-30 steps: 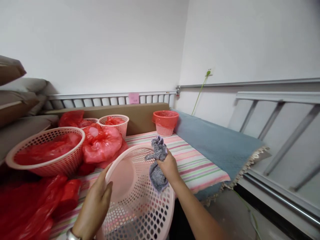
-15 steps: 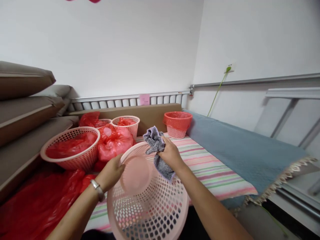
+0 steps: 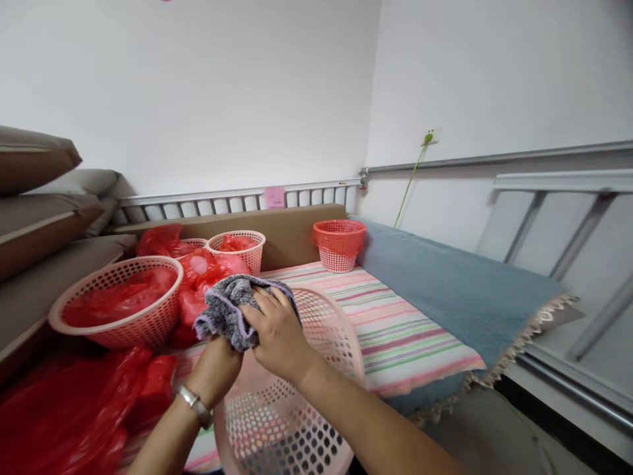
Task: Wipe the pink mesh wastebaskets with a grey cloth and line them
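A pale pink perforated plastic basket (image 3: 324, 422) is tilted in front of me, its open side facing me. My left hand (image 3: 220, 366), with a silver bangle at its wrist, is closed at the basket's left rim; the cloth hides its fingers. A grey cleaning cloth (image 3: 232, 303) with a purple edge is bunched over the rim. My right hand (image 3: 279, 333) presses onto this cloth from above, fingers bent around its folds.
Left of me stand a pink basket (image 3: 119, 323) with red plastic bags, a loose red bag (image 3: 64, 409) and stacked cushions (image 3: 54, 211). Farther back are a smaller basket (image 3: 254, 254) and a red-topped basket (image 3: 339, 260) on the striped mat (image 3: 395, 330). A blue cover (image 3: 445, 284) lies right.
My right hand has brought the cloth leftward and down onto the rim by my left hand, covering its fingers. The view has turned slightly to the right.
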Tool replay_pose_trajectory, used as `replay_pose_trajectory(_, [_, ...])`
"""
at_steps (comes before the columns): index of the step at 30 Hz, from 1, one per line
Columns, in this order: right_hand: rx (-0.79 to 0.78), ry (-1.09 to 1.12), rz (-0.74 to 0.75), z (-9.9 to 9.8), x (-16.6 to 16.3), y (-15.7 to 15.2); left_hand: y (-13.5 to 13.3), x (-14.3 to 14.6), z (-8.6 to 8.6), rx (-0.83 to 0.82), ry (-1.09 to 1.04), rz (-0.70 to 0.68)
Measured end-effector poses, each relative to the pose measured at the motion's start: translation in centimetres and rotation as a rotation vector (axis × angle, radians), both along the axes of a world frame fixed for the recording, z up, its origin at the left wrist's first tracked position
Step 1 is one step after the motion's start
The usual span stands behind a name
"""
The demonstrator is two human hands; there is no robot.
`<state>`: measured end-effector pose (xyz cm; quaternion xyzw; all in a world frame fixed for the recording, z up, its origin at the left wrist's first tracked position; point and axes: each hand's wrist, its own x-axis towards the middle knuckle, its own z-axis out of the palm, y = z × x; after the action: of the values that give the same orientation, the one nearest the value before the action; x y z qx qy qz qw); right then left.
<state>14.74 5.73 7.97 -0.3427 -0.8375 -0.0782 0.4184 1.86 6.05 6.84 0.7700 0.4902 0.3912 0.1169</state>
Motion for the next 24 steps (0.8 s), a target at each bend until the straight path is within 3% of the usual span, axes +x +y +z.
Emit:
replay_pose_trajectory(3, [-0.023, 0.075, -0.041, 0.1, 1.1, 1.6, -0.5, -0.7, -0.3, -0.073, 0.01, -0.001])
replay_pose_trajectory(6, [-0.074, 0.211, -0.201, -0.7, 3.6, 3.7, -1.0, -1.5, -1.0, -0.112, -0.067, 0.022])
replay_pose_trajectory(10, [-0.204, 0.386, -0.429, -3.8, 7.6, 5.0, -1.6, -2.1, -1.8, -0.122, -0.123, 0.019])
replay_pose_trajectory(14, [-0.243, 0.443, -0.522, -6.2, 10.1, 4.9, -2.0, -1.2, -2.0, -0.076, -0.115, -0.035])
replay_pose_trajectory(16, [-0.226, 0.411, -0.527, -5.8, 10.1, 4.7, -2.2, -0.5, -1.9, -0.053, -0.105, -0.029])
replay_pose_trajectory(19, [-0.153, 0.296, -0.466, -3.6, 8.2, 4.2, -2.2, 0.4, -1.5, -0.042, -0.08, -0.019])
replay_pose_trajectory(24, [-0.014, 0.03, -0.17, -0.4, 2.5, 1.3, -1.9, 0.9, -0.7, -0.039, -0.076, 0.0])
